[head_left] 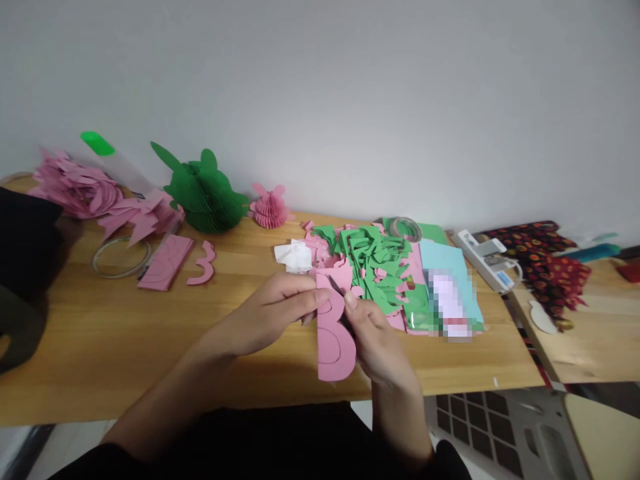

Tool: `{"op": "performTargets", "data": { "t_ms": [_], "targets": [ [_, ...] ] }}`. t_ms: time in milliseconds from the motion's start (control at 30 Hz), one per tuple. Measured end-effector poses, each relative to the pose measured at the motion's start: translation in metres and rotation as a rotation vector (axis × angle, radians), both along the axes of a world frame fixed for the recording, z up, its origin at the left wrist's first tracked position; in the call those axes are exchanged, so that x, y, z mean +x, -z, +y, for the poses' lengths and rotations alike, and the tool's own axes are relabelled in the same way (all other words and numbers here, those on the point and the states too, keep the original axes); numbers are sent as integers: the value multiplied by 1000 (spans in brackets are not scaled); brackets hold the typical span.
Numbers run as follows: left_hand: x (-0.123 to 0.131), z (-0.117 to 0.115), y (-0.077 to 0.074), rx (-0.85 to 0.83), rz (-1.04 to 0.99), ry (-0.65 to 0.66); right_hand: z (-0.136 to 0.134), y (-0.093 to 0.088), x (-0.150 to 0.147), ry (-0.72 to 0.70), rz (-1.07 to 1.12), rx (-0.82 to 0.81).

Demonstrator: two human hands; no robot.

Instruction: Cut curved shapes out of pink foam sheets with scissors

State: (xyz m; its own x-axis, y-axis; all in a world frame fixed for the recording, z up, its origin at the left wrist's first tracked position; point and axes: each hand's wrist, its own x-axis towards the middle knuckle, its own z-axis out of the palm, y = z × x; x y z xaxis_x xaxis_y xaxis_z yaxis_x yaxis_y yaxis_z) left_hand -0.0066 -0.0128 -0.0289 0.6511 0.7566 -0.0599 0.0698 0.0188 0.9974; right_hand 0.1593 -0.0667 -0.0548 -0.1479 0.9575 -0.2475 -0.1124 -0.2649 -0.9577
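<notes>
A folded pink paper [336,343] with drawn curved lines and a scalloped right edge hangs upright over the table's front part. My left hand [280,310] pinches its upper left side between thumb and fingers. On the other side, my right hand [373,337] is closed round dark scissors [336,287], whose blade lies at the paper's upper right edge; most of their handle is hidden by the fingers. Green paper scraps [373,257] mixed with pink ones lie just behind my right hand. A white tissue [293,256] is behind my left hand.
On the wooden table [200,373] stand a green honeycomb paper figure [207,193] and a small pink one [271,208]. Pink cut pieces [165,263] and a tape ring [121,257] lie left. Blue paper [445,257] and a power strip [487,260] lie right.
</notes>
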Motion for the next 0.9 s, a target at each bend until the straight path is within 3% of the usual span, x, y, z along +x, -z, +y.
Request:
{"op": "performTargets", "data": {
  "t_ms": [700, 900],
  "targets": [
    [6, -5, 4, -132, -14, -88, 3, 3, -6, 30, 93, -47],
    [6, -6, 6, -138, -59, -95, 2, 3, -8, 50, 15, -54]
  ]
}}
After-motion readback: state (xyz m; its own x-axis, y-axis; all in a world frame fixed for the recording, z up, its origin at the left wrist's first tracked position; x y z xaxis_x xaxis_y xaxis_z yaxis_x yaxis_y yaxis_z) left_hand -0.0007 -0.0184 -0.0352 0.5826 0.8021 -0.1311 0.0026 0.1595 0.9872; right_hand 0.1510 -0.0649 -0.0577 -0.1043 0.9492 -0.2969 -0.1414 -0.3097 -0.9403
